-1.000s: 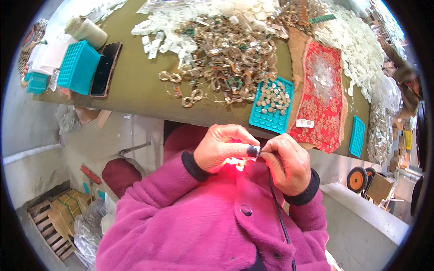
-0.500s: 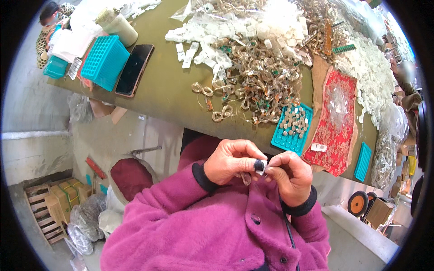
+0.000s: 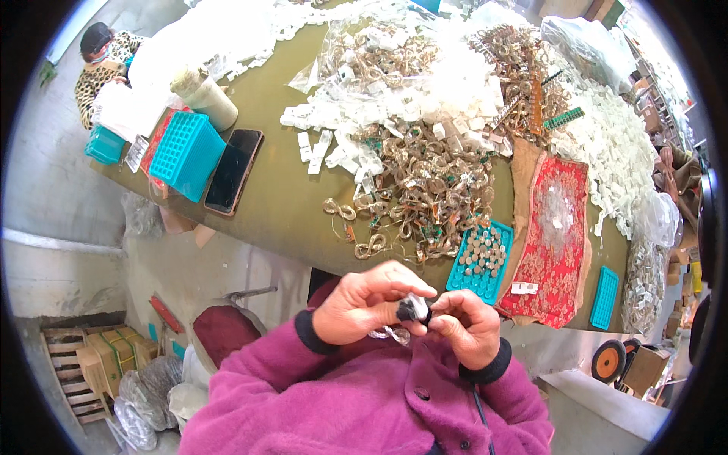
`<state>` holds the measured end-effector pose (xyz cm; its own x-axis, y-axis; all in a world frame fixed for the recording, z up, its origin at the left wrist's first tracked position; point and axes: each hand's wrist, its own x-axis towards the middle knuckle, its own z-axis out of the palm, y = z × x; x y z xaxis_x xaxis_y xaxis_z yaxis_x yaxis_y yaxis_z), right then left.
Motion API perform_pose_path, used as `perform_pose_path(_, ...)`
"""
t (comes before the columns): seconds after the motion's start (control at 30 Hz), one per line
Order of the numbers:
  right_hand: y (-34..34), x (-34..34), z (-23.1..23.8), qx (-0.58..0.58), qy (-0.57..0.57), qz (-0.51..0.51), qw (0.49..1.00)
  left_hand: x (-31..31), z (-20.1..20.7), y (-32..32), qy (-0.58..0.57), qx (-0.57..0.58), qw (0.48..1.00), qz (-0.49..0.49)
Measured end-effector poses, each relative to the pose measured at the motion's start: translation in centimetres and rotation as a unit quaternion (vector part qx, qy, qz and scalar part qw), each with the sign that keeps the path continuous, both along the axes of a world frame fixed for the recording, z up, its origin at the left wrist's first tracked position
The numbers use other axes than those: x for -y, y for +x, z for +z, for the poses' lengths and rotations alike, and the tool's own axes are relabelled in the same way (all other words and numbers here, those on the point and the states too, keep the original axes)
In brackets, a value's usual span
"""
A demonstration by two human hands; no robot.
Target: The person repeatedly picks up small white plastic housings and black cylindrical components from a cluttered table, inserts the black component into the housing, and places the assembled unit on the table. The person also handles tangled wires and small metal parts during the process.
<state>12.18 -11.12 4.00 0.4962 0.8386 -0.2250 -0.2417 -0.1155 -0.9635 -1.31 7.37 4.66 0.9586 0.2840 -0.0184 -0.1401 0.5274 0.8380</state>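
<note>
In front of my chest, my left hand [image 3: 355, 305] pinches a small white plastic piece with a black part [image 3: 412, 307] between thumb and forefinger. A loop of clear coiled wire [image 3: 391, 334] hangs below these fingers. My right hand [image 3: 472, 327] is closed, its thumb and forefinger pinched at the right end of the same piece; what exactly they grip is too small to tell. Just beyond the hands, a teal tray [image 3: 487, 282] of round metal button cells lies at the table edge. A heap of coiled wires with small circuit boards [image 3: 432, 186] spreads behind it.
A red patterned cloth [image 3: 557, 243] lies right of the tray, with a teal tray [image 3: 604, 298] beyond it. White plastic pieces [image 3: 618, 152] pile up at the far right. A phone [image 3: 234, 172] and stacked teal trays [image 3: 186, 155] stand left. Another person [image 3: 102, 68] sits far left.
My view has tilted, so the table sits lower in the picture. Both hands have shifted slightly left and down, and more of the piece's black part shows between the fingers.
</note>
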Motion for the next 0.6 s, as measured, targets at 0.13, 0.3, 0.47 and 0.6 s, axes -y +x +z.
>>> perform_pose_path(0.13,-0.1,1.1,-1.1,0.059,-0.013,0.022,0.998,-5.1,3.2,1.6,0.253,0.073,0.96,0.09)
perform_pose_path(0.3,-0.6,1.4,-1.7,0.045,-0.022,0.032,0.998,-14.6,7.9,8.7,0.583,0.103,0.741,0.316)
perform_pose_path(0.47,-0.6,1.4,-2.1,0.097,-0.018,0.042,0.994,-17.9,8.2,12.8,0.651,0.106,0.645,0.385)
perform_pose_path(0.6,-0.6,1.6,-2.5,0.062,-0.011,0.036,0.997,-14.7,4.0,5.9,0.713,0.009,0.632,0.304)
